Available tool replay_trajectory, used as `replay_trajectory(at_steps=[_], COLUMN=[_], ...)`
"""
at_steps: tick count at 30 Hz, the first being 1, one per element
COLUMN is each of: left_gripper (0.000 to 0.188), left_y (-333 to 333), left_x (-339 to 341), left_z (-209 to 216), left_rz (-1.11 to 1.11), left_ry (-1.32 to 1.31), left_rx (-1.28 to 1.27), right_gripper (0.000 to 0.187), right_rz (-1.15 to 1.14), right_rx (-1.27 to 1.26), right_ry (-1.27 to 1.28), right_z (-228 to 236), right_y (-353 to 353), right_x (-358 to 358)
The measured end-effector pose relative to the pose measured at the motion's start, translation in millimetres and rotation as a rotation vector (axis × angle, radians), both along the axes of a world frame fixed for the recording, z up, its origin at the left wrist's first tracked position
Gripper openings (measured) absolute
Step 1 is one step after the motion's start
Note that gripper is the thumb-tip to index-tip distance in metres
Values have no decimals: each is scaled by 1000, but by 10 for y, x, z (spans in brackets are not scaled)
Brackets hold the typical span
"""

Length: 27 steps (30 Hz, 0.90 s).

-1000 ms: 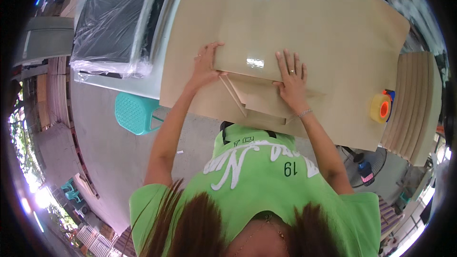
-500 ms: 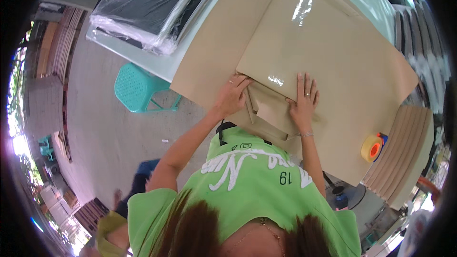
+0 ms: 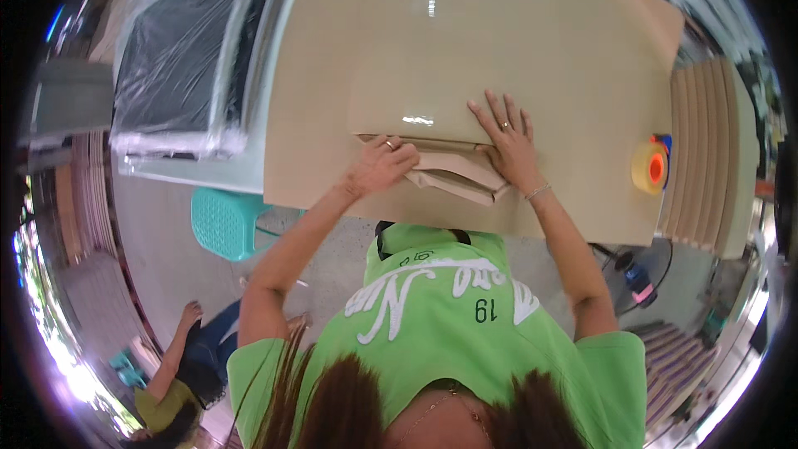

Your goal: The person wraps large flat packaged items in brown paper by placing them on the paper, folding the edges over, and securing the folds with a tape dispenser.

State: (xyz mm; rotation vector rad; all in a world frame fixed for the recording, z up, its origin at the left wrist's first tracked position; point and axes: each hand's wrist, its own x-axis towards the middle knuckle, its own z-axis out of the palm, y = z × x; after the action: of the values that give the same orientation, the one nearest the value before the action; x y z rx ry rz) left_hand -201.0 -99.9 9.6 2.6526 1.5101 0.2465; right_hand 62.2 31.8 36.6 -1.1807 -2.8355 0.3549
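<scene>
A flat brown parcel [image 3: 399, 75] lies on a wide brown sheet [image 3: 303, 116], with shiny clear tape on its upper face. At its near end the brown paper flap [image 3: 457, 170] stands partly raised, folded into creases with a dark gap inside. My left hand [image 3: 381, 168] is at the left corner of that end, its fingers curled and pinching the edge of the flap. On the right corner rests my right hand [image 3: 511, 145], its fingers spread and stretched out over the parcel; the thumb side lies close to the fold.
A yellow tape roll with an orange core [image 3: 650, 168] sits at the sheet's right edge, beside stacked cardboard [image 3: 702, 158]. At left are a dark panel in clear plastic [image 3: 170, 66] and a turquoise stool [image 3: 224, 220]. Another person [image 3: 183, 374] is at lower left.
The view has turned, so the sheet's near edge now runs more level. The raised flap has folded inward nearer the parcel. My left hand remains at the corner, my right stays spread.
</scene>
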Motion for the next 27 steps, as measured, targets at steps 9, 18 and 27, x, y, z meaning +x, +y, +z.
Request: replay_trajectory(at_steps=[9, 18, 27], left_gripper=[25, 25, 28], left_y=[888, 1041, 1032], left_x=[-272, -267, -121], left_z=[171, 51, 259], left_rz=[-317, -97, 184], left_ry=[87, -264, -353], left_rx=[5, -162, -327], right_gripper=[81, 45, 15], right_rz=[-271, -613, -549], right_rx=[39, -131, -328], right_ry=[-11, 579, 640], right_z=[-97, 53, -164], right_y=[51, -85, 338], right_x=[856, 888, 35])
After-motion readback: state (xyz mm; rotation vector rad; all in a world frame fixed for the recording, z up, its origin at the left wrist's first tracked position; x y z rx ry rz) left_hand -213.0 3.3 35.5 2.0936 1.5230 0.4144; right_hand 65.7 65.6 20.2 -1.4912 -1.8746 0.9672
